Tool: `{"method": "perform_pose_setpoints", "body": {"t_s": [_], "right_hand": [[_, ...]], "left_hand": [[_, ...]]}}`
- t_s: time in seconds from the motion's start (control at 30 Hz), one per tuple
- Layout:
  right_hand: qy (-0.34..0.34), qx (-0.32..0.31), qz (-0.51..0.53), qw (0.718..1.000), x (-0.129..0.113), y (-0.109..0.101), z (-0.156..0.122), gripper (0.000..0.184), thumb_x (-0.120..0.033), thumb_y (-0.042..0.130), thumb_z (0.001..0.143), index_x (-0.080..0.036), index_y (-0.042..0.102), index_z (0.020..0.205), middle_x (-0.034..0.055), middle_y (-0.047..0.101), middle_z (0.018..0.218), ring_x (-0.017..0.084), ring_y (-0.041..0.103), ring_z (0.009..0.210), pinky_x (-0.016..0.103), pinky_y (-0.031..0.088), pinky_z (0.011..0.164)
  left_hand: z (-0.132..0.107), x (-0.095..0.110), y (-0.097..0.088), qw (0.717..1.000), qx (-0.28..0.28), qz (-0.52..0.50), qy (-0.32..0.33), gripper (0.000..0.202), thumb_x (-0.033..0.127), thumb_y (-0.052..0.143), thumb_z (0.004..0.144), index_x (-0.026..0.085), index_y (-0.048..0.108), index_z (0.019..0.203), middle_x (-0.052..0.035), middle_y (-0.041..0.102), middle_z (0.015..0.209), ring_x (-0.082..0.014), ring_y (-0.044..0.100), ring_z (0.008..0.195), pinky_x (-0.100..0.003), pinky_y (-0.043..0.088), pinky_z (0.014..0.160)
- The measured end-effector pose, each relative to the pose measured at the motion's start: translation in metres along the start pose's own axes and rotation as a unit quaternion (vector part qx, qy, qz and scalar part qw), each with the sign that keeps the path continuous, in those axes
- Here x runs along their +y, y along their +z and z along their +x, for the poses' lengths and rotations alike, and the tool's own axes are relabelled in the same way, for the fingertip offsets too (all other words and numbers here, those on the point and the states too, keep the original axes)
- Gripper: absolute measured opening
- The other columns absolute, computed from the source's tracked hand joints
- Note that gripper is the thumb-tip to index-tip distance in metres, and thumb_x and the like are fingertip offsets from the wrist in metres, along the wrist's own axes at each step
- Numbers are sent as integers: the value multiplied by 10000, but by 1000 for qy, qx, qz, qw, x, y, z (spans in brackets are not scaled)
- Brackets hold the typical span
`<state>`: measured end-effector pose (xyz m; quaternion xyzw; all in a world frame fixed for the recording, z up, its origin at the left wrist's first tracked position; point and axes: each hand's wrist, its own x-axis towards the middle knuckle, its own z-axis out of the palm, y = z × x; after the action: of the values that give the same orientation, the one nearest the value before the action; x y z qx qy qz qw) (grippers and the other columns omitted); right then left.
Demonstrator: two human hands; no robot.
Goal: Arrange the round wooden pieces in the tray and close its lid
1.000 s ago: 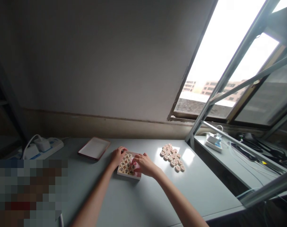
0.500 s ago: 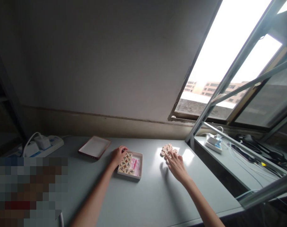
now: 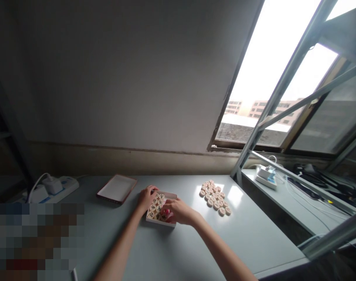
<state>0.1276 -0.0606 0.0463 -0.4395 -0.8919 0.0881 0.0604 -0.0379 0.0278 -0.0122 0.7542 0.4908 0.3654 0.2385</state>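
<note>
A shallow white box (image 3: pixel 161 223) sits on the table with several round Chinese chess pieces (image 3: pixel 158 208) in its left part, their dark characters facing up. At the box's upper left corner is my left hand (image 3: pixel 146 198), its fingers bent over the rim and gripping it. My right hand (image 3: pixel 178 211) reaches into the box's right part with the fingers drawn together. Something pink shows under those fingers. What they hold, if anything, is hidden. More Chinese chess pieces (image 3: pixel 215 198) lie in a loose flat group on the table to the right.
A shallow lid with a reddish rim (image 3: pixel 117 188) lies open side up, left of the box. Power strips with plugs stand at far left (image 3: pixel 65 185) and on the right-hand table (image 3: pixel 266 177). A metal frame (image 3: pixel 255 132) rises at the right, by the window.
My right hand has moved left from the loose pieces into the box, uncovering the group. My left hand stays at the box's corner. The camera view has shifted slightly.
</note>
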Motion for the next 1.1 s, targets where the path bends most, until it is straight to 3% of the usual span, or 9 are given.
{"method": "perform_pose_setpoints", "body": {"t_s": [0.17,0.33,0.47,0.57,0.63,0.83,0.93,1.1], "right_hand": [[38,82,-16,996,5,-12,-19,234,-391,628,725,-260,596,917,3,580,945,164,512,881,290,345,774],[158,165,-109,967,39,-27,-82,186,-371,549,785,-226,579,898,39,551,944,189,484,907,323,355,795],[210,163,-156,951,73,-23,-136,137,-289,553,774,-220,573,890,49,539,939,205,483,918,327,384,783],[228,166,-147,948,84,-14,-156,244,-220,527,773,-248,539,1015,44,521,1004,193,494,914,303,410,747],[233,174,-135,947,85,-9,-158,285,-174,505,770,-264,527,1040,36,516,1023,187,496,920,291,413,739],[258,187,-133,939,84,-1,-147,240,-54,466,726,-232,566,852,27,550,917,194,501,880,303,378,751],[278,208,-109,931,81,-3,-145,214,-73,490,727,-219,552,870,34,545,917,197,504,865,309,379,735],[184,220,-7,958,42,-12,-109,180,-202,495,812,-245,519,985,23,542,954,171,505,856,305,383,739]], "left_hand": [[3,-4,2,1000,-4,4,3,160,147,447,746,167,604,767,-29,630,841,-126,554,796,-213,389,740],[6,-12,5,1000,-6,2,18,180,190,424,752,174,602,774,-25,625,851,-138,556,804,-227,393,739],[6,-13,5,1000,-6,3,30,202,225,410,748,170,603,779,-34,625,853,-152,560,803,-241,403,726],[5,-12,5,1000,-6,2,29,210,234,404,745,172,603,777,-34,627,853,-155,564,806,-243,410,722],[5,-12,5,999,-5,0,32,212,236,401,745,171,601,774,-35,625,852,-156,565,812,-244,410,728],[5,-12,5,999,-4,-7,32,213,229,401,738,172,603,774,-38,622,850,-155,563,808,-249,416,739],[5,-12,5,1000,-2,-10,30,214,218,400,737,172,607,772,-38,623,851,-154,564,813,-252,418,749],[5,-9,4,999,3,-23,25,215,212,414,723,165,621,758,-42,632,834,-156,571,800,-256,422,746]]}}
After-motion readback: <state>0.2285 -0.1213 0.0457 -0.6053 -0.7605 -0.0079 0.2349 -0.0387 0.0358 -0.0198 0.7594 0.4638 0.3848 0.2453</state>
